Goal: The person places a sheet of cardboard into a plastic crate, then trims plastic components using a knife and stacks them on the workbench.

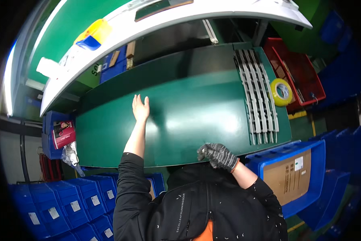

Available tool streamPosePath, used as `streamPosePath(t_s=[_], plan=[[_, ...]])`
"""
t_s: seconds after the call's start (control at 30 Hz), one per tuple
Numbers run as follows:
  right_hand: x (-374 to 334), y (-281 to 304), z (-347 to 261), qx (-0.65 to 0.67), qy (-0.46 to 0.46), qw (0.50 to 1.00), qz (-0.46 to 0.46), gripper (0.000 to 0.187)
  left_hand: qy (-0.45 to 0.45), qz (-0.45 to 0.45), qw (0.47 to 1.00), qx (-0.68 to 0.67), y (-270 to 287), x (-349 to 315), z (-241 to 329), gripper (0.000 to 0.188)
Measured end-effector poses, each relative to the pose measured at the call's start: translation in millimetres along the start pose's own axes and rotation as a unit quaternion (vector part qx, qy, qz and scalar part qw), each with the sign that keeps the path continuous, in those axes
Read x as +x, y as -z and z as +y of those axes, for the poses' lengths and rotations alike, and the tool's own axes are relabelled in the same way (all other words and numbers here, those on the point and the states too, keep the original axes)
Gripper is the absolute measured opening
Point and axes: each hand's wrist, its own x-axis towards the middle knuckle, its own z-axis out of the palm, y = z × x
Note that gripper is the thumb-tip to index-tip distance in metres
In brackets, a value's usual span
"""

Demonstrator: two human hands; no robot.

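My bare left hand point(140, 109) is raised over the green tabletop point(180, 116), fingers stretched and apart, holding nothing. At the table's near edge, my right hand point(218, 156) wears a dark grey knitted glove with an orange cuff. Its fingers are curled closed; what they hold, if anything, is hidden. Several long grey slotted strips point(257, 96) lie side by side on the table's right end, away from both hands. Against their right side rests a roll of yellow tape point(281, 92).
A red crate point(297, 76) stands beyond the table's right end. Nearer, a blue bin point(289, 176) holds a cardboard box. Stacked blue bins point(72, 205) fill the lower left. A blue box point(56, 132) with a red packet hangs at the left end. A white shelf point(212, 10) spans the far side.
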Motion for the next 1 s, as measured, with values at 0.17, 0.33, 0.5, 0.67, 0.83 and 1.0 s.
streamPosePath(t_s=[0.17,0.33,0.5,0.67,0.83,1.0], plan=[[-48.4,74.8,33.2,0.069,0.071,0.969,0.225,0.022,-0.171,-0.135,0.969,0.120,-68.2,-72.1,54.7,0.069],[-101.5,100.8,48.9,0.113,0.141,0.899,0.400,0.017,-0.380,-0.197,0.900,0.081,-111.3,-108.3,181.6,0.071],[-140.9,103.4,63.5,0.166,0.134,0.851,0.480,0.019,-0.584,-0.340,0.737,-0.009,-109.3,-218.4,267.5,0.071],[-158.9,110.9,77.0,0.196,0.162,0.833,0.491,0.016,-0.646,-0.551,0.481,-0.221,-93.7,-308.2,287.1,0.052],[-167.2,124.8,94.5,0.230,0.152,0.838,0.471,0.017,-0.578,-0.372,0.694,-0.215,-82.8,-248.7,268.9,0.046],[-167.0,125.6,110.4,0.257,0.197,0.817,0.476,0.014,-0.351,-0.112,0.927,-0.066,-71.1,-171.2,185.4,0.049]])
